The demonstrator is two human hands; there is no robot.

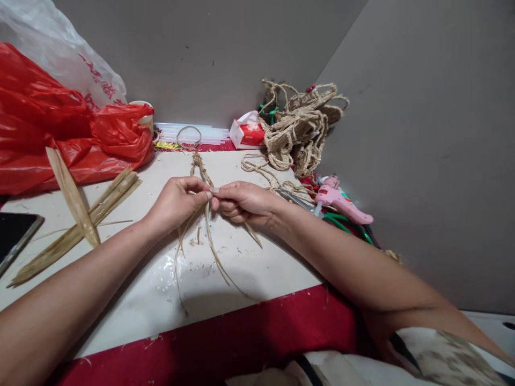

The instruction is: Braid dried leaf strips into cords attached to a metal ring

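My left hand point(183, 198) and my right hand point(245, 201) meet over the middle of the white board. Both are closed in a pinch on strands of a braided straw cord point(197, 162), whose knotted end lies just beyond my fingers. Thin loose strands point(217, 257) trail from under the hands toward me across the wet board point(132, 316). The exact crossing of the strands between my fingertips is hidden. Left of my left hand, broad dried leaf strips point(74, 241) lie crossed on one another.
A red plastic bag point(72, 134) and a phone point(16, 238) are on the left. Along the back lie clear sticks point(213, 134), a wire ring point(189, 137) and a tissue pack point(246, 131). Braided cord point(298, 126) is heaped at right, near a pink glue gun point(341, 198).
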